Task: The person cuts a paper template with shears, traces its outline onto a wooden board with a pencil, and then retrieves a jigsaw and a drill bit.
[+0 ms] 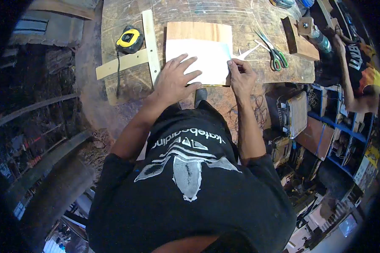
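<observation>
A white sheet (211, 63) lies over a wooden board (198, 30), whose bare grain shows along the far edge. My left hand (177, 78) rests flat on the sheet's left part with its fingers spread. At the right edge, the thumb and fingers of my right hand (242, 78) are pinched together on the sheet's border, near a bluish strip. Thin white offcuts (249, 52) lie just beyond that hand. To their right are green-and-black-handled scissors (277, 57), their blades pointing away from me.
Left of the board, a yellow tape measure (129, 39) sits beside a pale wooden T-square (150, 46) with holes. A wood block (300, 40) and a power tool (318, 37) are on the worn workbench (198, 10) at right. Another person's arm (346, 76) is beyond them.
</observation>
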`<state>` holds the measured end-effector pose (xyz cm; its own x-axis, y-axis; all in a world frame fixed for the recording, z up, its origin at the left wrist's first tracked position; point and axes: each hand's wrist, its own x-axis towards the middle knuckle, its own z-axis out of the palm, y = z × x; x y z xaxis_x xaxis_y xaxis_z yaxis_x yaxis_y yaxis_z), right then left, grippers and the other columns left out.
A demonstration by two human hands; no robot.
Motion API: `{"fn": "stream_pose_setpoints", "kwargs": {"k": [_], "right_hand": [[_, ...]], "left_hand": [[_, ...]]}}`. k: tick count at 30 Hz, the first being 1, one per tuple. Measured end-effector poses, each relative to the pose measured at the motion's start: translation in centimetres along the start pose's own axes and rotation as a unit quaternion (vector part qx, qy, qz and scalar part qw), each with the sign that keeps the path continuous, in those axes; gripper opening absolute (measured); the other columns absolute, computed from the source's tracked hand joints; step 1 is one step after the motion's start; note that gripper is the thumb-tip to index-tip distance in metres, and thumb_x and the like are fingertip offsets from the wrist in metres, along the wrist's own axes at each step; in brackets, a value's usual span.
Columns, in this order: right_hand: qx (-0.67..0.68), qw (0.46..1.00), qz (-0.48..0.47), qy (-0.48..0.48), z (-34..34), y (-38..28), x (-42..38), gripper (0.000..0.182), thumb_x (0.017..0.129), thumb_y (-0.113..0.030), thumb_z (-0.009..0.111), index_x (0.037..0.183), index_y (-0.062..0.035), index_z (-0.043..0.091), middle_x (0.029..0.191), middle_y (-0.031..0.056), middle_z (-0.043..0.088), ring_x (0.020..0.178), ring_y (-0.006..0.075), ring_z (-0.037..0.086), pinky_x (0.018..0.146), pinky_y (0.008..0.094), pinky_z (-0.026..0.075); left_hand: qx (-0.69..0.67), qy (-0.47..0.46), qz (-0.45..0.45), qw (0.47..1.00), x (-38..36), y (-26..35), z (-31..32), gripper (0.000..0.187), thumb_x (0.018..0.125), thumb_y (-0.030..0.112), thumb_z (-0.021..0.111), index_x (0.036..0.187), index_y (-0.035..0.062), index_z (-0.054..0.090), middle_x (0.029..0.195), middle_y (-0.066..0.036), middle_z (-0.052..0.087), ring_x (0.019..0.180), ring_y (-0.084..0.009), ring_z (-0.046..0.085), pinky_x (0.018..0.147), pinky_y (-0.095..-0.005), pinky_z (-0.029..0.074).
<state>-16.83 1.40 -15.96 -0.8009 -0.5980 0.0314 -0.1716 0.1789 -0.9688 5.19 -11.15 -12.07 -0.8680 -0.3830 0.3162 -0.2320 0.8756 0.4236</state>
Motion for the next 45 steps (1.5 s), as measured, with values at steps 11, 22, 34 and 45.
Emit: {"fn": "stream_pose_setpoints", "kwargs": {"k": [11, 22, 34, 45], "right_hand": [[0.010, 0.998, 0.054, -0.036, -0.5, 0.3, 0.7, 0.020, 0.092, -0.014, 0.075, 0.100, 0.0046, 0.074, 0.081, 0.0090, 0.073, 0.073, 0.0138, 0.066, 0.067, 0.0291, 0.053], [-0.040, 0.998, 0.033, -0.030, 0.0, -1.5, 1.3, 0.018, 0.095, -0.016, 0.075, 0.098, 0.0011, 0.071, 0.078, 0.0036, 0.069, 0.067, 0.0089, 0.060, 0.059, 0.0257, 0.048], [-0.028, 0.998, 0.013, -0.051, -0.3, -0.7, 1.1, 0.019, 0.097, -0.017, 0.073, 0.094, 0.0005, 0.068, 0.071, 0.0024, 0.066, 0.058, 0.0075, 0.058, 0.052, 0.0258, 0.045], [-0.028, 0.994, 0.039, -0.098, -0.2, -1.0, 1.7, 0.021, 0.098, -0.017, 0.072, 0.100, 0.0017, 0.062, 0.065, 0.0052, 0.064, 0.043, 0.0107, 0.055, 0.038, 0.0270, 0.040]], "left_hand": [[-0.011, -0.053, 0.011, 0.998, 0.1, -0.4, -1.0, 0.050, 0.078, 0.033, 0.083, 0.125, 0.0195, 0.072, 0.152, -0.012, 0.051, 0.139, -0.0404, 0.044, 0.110, -0.0557, 0.039], [-0.031, -0.059, 0.003, 0.998, 1.0, -1.2, -1.3, 0.058, 0.074, 0.032, 0.085, 0.129, 0.0193, 0.070, 0.155, -0.015, 0.047, 0.143, -0.0445, 0.038, 0.116, -0.0587, 0.033], [-0.015, -0.048, 0.010, 0.999, 1.0, -1.0, -1.7, 0.049, 0.075, 0.037, 0.084, 0.120, 0.0190, 0.075, 0.151, -0.014, 0.052, 0.140, -0.0389, 0.043, 0.112, -0.0537, 0.036], [-0.052, -0.064, 0.012, 0.997, 1.9, -2.4, -1.6, 0.039, 0.078, 0.036, 0.083, 0.110, 0.0147, 0.078, 0.137, -0.012, 0.061, 0.126, -0.0366, 0.053, 0.105, -0.0487, 0.043]]}}
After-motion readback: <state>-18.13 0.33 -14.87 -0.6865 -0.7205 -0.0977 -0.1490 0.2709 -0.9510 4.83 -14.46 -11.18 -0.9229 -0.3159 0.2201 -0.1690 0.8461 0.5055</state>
